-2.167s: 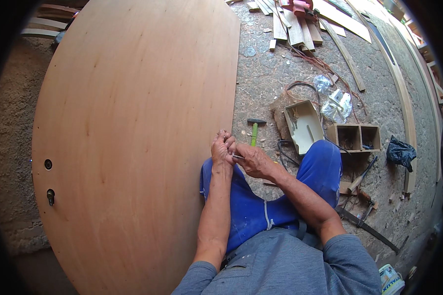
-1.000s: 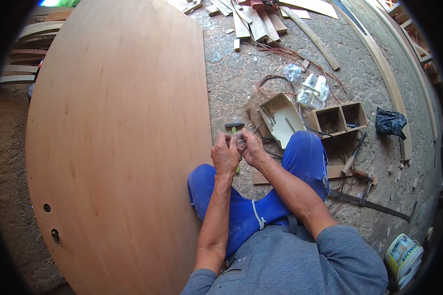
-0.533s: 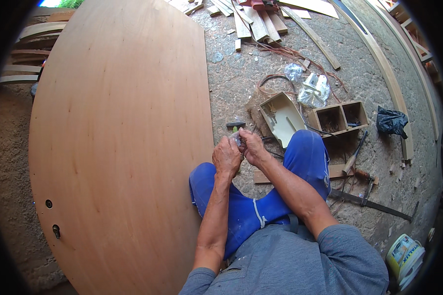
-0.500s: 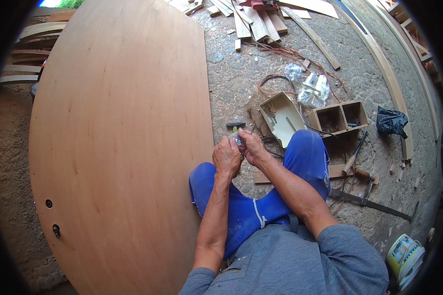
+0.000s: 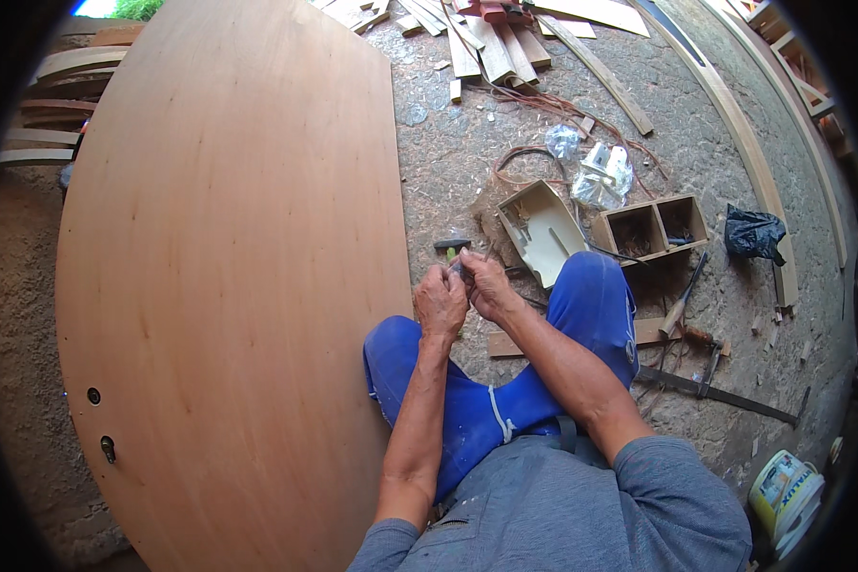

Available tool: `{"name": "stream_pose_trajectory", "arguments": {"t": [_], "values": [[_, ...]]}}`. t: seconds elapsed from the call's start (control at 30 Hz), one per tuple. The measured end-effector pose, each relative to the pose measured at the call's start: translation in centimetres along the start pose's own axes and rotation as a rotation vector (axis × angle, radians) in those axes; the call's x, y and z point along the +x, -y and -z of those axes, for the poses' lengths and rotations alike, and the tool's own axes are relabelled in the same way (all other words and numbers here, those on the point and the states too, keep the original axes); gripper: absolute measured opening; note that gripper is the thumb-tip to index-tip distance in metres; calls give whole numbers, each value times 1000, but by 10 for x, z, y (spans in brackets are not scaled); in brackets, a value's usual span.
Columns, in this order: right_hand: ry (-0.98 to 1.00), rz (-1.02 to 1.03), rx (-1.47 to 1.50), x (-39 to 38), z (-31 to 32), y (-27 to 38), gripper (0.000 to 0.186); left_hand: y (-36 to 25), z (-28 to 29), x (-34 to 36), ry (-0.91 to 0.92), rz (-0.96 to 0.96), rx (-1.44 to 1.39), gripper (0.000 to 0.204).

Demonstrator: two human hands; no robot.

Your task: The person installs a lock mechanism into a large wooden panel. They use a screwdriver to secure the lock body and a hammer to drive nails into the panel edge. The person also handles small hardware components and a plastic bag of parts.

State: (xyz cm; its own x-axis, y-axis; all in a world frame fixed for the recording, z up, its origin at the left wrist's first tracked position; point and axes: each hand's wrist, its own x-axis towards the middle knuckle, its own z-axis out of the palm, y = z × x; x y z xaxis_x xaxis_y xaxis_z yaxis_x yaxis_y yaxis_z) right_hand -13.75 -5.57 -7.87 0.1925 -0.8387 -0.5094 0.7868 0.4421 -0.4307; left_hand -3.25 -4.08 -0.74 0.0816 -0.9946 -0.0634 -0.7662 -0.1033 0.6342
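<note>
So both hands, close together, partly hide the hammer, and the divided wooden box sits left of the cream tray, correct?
No: the head view shows the wooden box right of the cream tray. Left hand and right hand, close together, partly hide the hammer.

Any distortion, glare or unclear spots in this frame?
Head view: lens bows the left edge of the wooden panel; corners black; larger clear plastic bag glints; small thing between left hand and right hand too tiny to identify.

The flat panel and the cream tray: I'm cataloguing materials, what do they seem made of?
Panel: apparently wood or veneer, smooth and seemingly unpainted, given its grain and dark flecks. Tray: probably plastic, smooth, judging by its thin, evenly cream walls; painted metal possible.
</note>
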Motion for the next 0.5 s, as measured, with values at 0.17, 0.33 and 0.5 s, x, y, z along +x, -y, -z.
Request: {"name": "stream_pose_trajectory", "arguments": {"t": [0.17,0.33,0.5], "values": [[-39,-17,-36,-7,-8,2,18,13,-3,0,16,116,-108,20],[-26,10,-79,-2,-2,0,13,15,4,2,75,89,-253,24],[-20,-71,-65,-9,-11,1,11,27,-4,4,-1,93,-56,26]]}}
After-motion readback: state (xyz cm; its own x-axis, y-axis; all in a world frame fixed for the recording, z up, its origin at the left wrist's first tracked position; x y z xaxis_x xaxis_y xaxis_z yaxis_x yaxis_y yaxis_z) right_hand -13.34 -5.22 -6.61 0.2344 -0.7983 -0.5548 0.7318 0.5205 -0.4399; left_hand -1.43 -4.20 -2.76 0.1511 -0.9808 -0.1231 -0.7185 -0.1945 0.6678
